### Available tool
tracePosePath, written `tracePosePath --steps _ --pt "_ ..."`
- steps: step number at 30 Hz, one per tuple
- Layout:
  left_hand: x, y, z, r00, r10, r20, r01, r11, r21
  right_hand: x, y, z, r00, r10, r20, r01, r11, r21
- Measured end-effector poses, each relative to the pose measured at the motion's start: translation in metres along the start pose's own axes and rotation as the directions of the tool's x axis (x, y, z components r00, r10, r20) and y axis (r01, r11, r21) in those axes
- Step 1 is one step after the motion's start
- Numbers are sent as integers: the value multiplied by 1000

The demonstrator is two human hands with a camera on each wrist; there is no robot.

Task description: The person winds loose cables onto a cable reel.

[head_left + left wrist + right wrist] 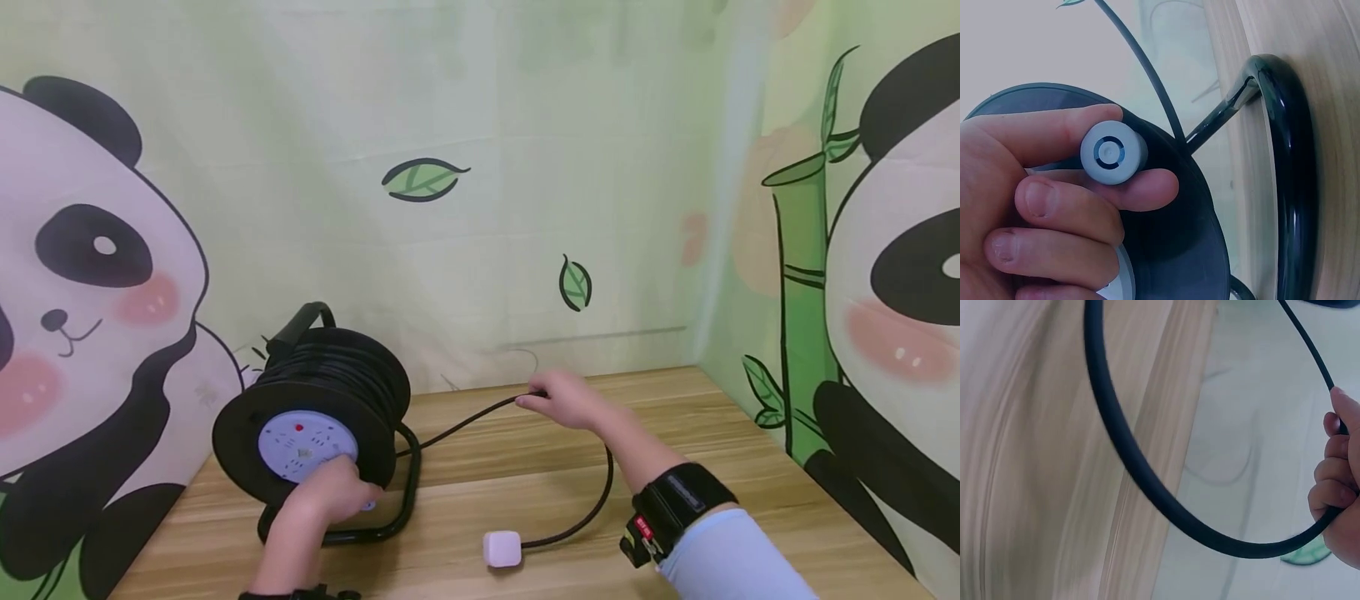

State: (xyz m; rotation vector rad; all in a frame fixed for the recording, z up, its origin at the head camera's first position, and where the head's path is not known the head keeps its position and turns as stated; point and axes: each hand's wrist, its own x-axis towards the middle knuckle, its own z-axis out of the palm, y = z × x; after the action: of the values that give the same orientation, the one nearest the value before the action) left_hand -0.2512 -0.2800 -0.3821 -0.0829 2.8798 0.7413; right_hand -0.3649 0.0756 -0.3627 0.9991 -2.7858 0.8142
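Note:
A black cable reel [238, 437] with a pale socket panel [300, 433] stands tilted on its tubular frame, left of centre in the head view. My left hand [328, 493] is at the reel's front. In the left wrist view its thumb and index finger pinch a round grey knob [1112, 152], with the other fingers curled. My right hand [566, 400] grips the black cable [467, 422] to the right of the reel, raised above the table. Between reel and hand the cable runs fairly straight. Below the hand it curves down to a white plug [502, 549] lying on the table.
The wood-grain table [457, 508] carries the reel and plug. A printed cloth [510, 233] with pandas and leaves hangs behind and at both sides. The reel's black tube frame [1294, 175] sticks out on its right, and a carrying handle [294, 332] rises at its top.

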Motion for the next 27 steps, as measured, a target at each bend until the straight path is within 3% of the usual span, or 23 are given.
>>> tracePosePath --steps 20,27 --pt "-1 -1 -1 1000 4 -1 -4 1000 -10 -45 70 -49 976 181 -117 -182 983 5" --pt "-1 0 -1 1000 -9 4 9 1000 -14 -51 76 -56 973 201 -116 -204 979 -19"
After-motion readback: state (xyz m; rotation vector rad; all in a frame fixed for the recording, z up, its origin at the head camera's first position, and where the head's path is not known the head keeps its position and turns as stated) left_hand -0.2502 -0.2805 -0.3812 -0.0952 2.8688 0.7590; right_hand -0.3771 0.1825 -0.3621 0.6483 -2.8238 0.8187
